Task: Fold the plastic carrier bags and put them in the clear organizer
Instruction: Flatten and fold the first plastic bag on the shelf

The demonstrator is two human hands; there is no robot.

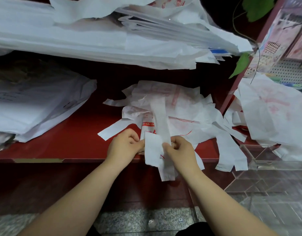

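Note:
A white carrier bag [153,150] with red print hangs over the front edge of the red shelf [75,140], folded into a narrow strip. My left hand [125,144] pinches its left edge. My right hand [178,149] grips its right side, where a long handle strip runs up toward a loose pile of similar bags [177,108] behind. The clear organizer [269,157] stands to the right at shelf height, with crumpled bags [273,114] spilling over it.
An upper shelf carries thick stacks of white bags [99,38]. Another flat stack of bags [32,106] lies on the left of the red shelf. A red upright post [242,74] and green leaves [240,63] stand at right. Below is tiled floor [143,220].

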